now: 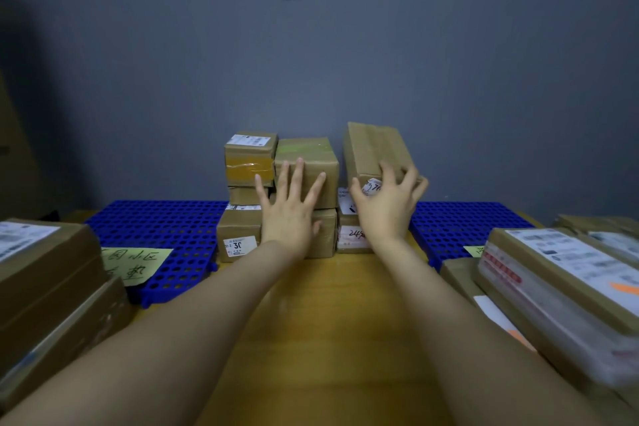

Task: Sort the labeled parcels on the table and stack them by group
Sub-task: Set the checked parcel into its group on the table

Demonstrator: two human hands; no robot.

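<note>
Head view: left hand (290, 214) braces the stack (307, 162); right hand (387, 207) holds a tilted box (375, 145).
Past the left pile (45, 263) and the mat (155, 221) with its note (135, 263), the left hand lies spread flat on the stack's front. Just right, the right hand's fingers curl round the box's near end. The box's long axis rises away toward the wall, above a low parcel (347, 218). The right hand looks set to carry it.

Yellow wooden surface (328, 322) carries left blue mat (155, 228), right blue mat (460, 228), left parcel stack (45, 270), centre parcel stack (238, 228), right parcel stack (553, 287).
</note>
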